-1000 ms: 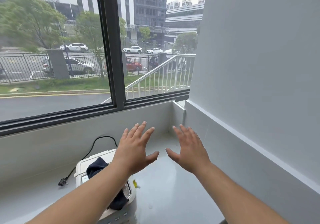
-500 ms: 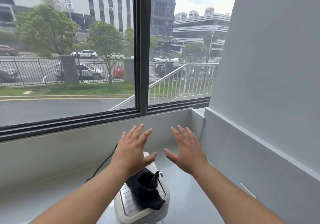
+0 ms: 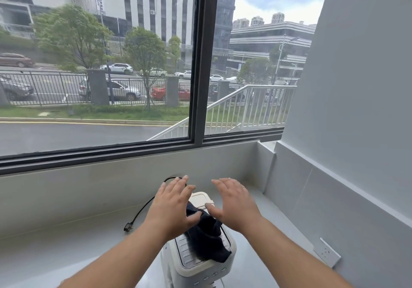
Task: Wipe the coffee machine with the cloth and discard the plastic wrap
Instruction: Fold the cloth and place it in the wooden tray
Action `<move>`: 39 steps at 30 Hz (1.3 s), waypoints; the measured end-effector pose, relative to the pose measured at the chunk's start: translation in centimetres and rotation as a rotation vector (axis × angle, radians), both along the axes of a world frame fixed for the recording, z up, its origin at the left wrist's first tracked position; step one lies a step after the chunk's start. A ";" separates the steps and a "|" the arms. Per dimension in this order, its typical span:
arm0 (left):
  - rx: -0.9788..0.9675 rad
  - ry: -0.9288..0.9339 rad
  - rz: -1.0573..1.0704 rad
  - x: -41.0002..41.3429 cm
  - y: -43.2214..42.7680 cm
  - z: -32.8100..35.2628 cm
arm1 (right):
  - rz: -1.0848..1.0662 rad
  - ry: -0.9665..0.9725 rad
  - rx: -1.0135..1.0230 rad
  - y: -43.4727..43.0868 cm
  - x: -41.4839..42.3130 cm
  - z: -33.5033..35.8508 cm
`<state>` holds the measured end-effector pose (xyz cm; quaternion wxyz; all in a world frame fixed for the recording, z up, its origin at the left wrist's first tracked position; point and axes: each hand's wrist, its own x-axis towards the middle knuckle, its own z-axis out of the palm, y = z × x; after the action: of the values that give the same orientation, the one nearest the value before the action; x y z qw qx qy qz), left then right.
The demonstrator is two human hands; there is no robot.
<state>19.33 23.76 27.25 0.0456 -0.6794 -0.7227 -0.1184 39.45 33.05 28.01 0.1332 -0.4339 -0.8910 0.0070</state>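
A wide window spans the far side above a pale grey table set in a corner, with a wall socket at right. The white coffee machine stands near, a dark cloth draped on top, its black cord trailing left. The left hand and right hand hover over it, fingers spread, holding nothing.
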 end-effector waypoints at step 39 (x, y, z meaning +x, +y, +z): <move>0.048 -0.752 0.458 -0.2 3.5 3.9 | 0.393 0.171 -0.241 6.9 -2.5 3.4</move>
<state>19.16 27.24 31.14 -0.1795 -0.4101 -0.8181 -0.3610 36.99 39.97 31.37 0.1515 -0.2630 -0.9364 0.1758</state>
